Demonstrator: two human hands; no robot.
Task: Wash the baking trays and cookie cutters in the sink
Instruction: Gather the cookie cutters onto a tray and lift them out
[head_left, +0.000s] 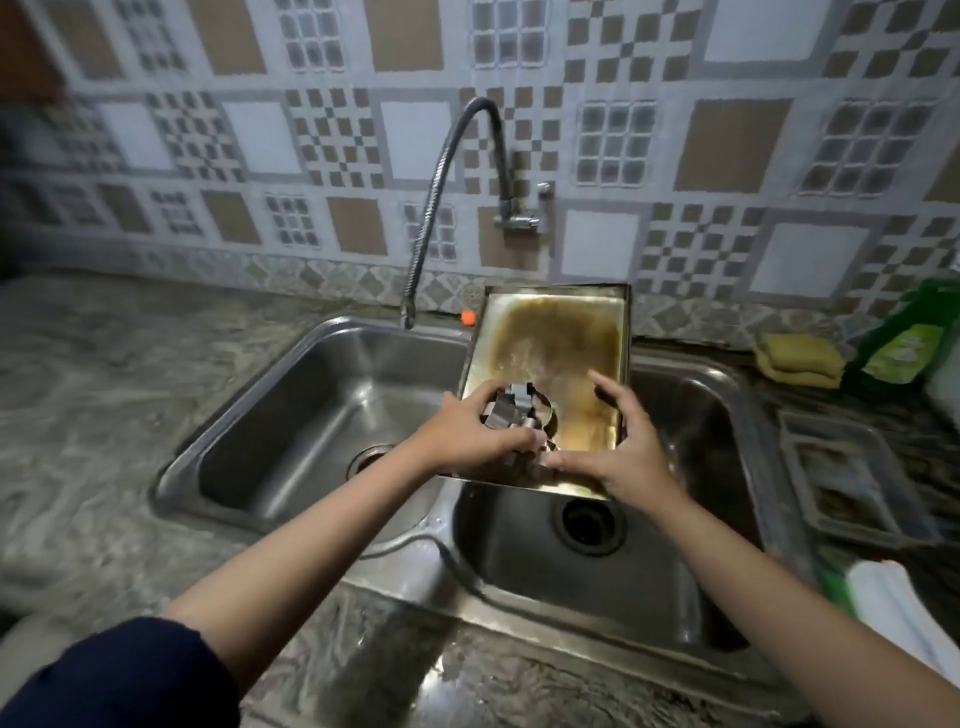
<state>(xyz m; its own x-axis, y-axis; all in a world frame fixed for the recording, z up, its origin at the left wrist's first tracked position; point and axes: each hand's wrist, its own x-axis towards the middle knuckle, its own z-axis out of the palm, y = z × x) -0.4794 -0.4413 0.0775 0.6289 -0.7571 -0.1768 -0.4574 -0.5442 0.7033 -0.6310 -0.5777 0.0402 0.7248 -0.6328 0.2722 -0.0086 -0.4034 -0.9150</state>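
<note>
A rectangular metal baking tray (550, 358) is propped at a slant over the right basin of a double steel sink (322, 332), its far end leaned toward the tiled wall and its near edge raised above the drain. Its floor is coated with a brown, greasy stain, darkest in the middle, while a paler shiny rim is left along the sides. A cluster of shiny metal cookie cutters (519, 415) is held on the tray's near left corner; the separate shapes cannot be made out. The cutters are gripped by the left hand (467, 434), fingers curled round them. The right hand (618, 447) is spread over the tray's near right edge, fingers straight and apart. A flexible faucet (441, 208) is arched over the left basin. Yellow sponges (800, 358) and a green bottle (904, 343) are set on the counter at the right.
</note>
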